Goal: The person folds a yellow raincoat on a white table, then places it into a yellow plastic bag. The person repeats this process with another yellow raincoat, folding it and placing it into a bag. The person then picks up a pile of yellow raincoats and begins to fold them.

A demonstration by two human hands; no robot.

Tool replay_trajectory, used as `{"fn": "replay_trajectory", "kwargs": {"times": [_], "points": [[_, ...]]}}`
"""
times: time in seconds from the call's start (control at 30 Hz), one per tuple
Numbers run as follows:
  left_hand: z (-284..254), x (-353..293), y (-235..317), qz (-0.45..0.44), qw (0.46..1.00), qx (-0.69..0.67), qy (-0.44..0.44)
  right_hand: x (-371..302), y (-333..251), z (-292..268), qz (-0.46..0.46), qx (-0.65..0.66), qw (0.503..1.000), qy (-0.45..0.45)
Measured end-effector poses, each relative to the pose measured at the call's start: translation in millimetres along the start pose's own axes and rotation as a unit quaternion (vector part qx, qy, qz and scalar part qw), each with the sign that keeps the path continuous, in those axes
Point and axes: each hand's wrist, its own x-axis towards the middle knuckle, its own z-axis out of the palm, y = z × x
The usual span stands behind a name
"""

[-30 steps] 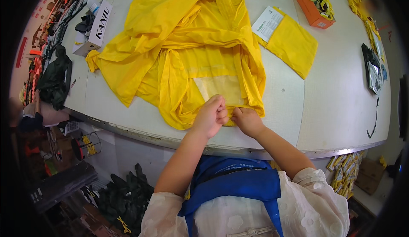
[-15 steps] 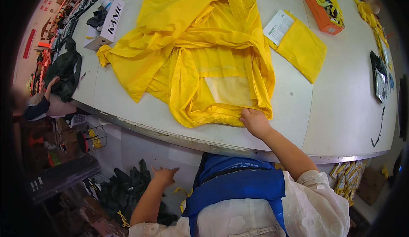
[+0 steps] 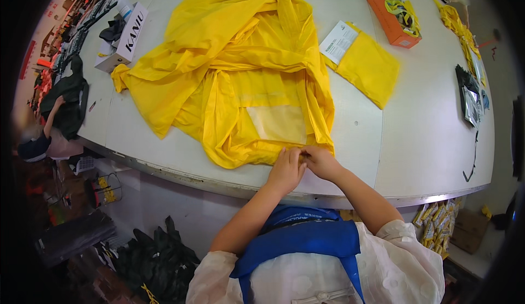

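A large yellow garment (image 3: 186,85) of thin, raincoat-like cloth lies bunched and partly inside out across the table in front of me. A pale see-through patch (image 3: 277,123) shows near its front edge. My left hand (image 3: 287,171) and my right hand (image 3: 322,163) are side by side at the garment's near right hem. The fingers of both are closed on the hem, their tips almost touching. Whatever small detail lies between the fingertips is hidden. Right of the garment rests a folded yellow piece (image 3: 369,60) with a white printed sheet (image 3: 338,42) on it.
A white box (image 3: 123,44) holding dark items stands at the far left, an orange box (image 3: 391,22) at the far right. Dark packaged goods (image 3: 469,101) lie near the right edge. Another person (image 3: 46,137) handles dark cloth at left. Dark green cloth (image 3: 156,260) is heaped below the table.
My left hand has come up from below the table edge to the hem, beside my right hand, which stays there. The whole view has shifted slightly.
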Motion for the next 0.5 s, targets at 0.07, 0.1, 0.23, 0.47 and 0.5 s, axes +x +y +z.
{"fn": "replay_trajectory", "kwargs": {"times": [0.07, 0.1, 0.23, 0.47, 0.5], "points": [[1, -4, 1, 0.026, 0.998, 0.052, -0.016, -8, -4, -18, 0.027, 0.065, 0.997, 0.042], [0, -6, 3, 0.038, 0.996, 0.078, -0.024, -9, -3, -26, 0.041, 0.084, 0.992, 0.081], [6, -4, 9, 0.022, 0.990, 0.136, -0.035, 3, -12, -48, -0.072, -0.198, 0.977, 0.023], [-1, -9, 2, 0.002, 0.984, 0.179, -0.013, -6, 27, -83, -0.048, -0.307, 0.949, -0.060], [-1, -10, 0, 0.005, 0.984, 0.178, -0.007, -8, 30, -83, -0.017, -0.263, 0.964, -0.040]]}}
